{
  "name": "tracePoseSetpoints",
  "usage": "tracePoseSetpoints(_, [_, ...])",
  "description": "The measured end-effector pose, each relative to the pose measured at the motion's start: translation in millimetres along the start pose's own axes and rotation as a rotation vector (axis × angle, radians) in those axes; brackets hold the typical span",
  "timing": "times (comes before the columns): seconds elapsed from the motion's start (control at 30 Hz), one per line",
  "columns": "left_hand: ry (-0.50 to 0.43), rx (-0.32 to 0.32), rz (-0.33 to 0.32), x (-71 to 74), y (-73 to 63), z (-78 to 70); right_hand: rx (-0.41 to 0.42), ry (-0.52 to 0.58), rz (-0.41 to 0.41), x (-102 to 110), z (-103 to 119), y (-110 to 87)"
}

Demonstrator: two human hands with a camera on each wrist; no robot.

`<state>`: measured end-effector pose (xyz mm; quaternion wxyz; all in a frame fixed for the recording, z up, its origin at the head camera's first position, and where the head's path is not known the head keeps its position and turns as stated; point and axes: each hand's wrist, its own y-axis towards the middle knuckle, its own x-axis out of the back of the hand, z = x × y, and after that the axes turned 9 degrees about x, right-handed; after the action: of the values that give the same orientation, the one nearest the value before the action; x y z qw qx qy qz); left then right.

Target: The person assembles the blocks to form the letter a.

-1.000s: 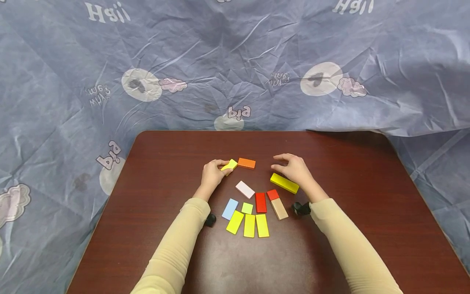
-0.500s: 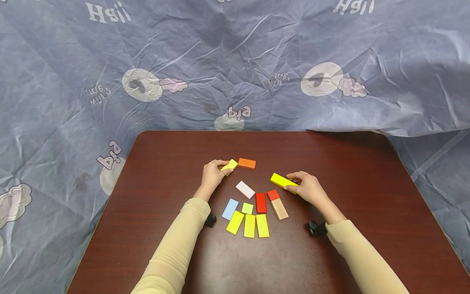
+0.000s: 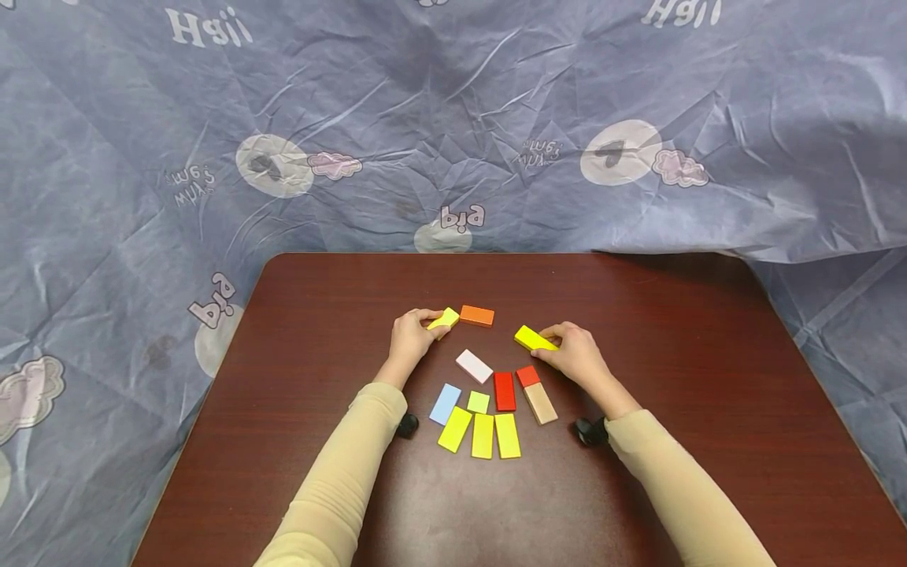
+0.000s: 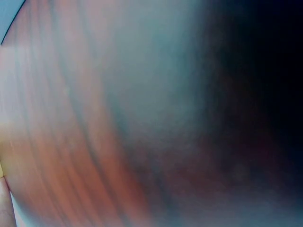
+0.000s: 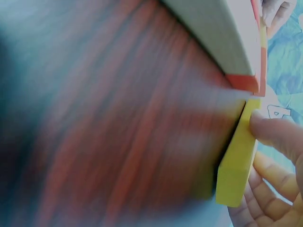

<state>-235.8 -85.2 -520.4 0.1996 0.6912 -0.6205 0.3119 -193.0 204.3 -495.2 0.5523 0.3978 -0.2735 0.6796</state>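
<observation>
My left hand pinches a yellow block between thumb and fingers, its far end close to an orange block. On the right, my right hand grips a longer yellow block by its near end. In the right wrist view the thumb presses one side of that yellow block and the fingers curl behind it. A pale pink block lies between the two hands, nearer to me. The left wrist view is mostly blurred tabletop, with only a fingertip at its edge.
Nearer to me lie a blue block, a small lime block, a red block, and a small red block against a tan block. Several yellow blocks fan out below them on the dark wooden table.
My right hand has come down onto the long yellow block, taken hold of it and shifted it slightly left and away from me. The left hand has stayed in place.
</observation>
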Motion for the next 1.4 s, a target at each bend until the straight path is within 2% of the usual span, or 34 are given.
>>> tracePoseSetpoints(0.33, [-0.007,-0.014,-0.014,4.9,5.8,-3.3,-0.086,-0.002,-0.047,-4.4,29.8,26.5])
tracePoseSetpoints(0.67, [-0.024,-0.01,-0.025,7.6,7.4,-7.8,-0.145,0.011,-0.056,-16.2,47.4,40.6])
tracePoseSetpoints(1.03, [-0.03,-0.032,-0.014,5.1,3.3,-9.8,-0.215,0.019,-0.061,-24.5,54.6,36.2])
tracePoseSetpoints(1.4, [-0.04,-0.017,-0.021,-0.6,-5.9,1.3,-0.227,0.036,-0.062,-38.3,55.0,27.6])
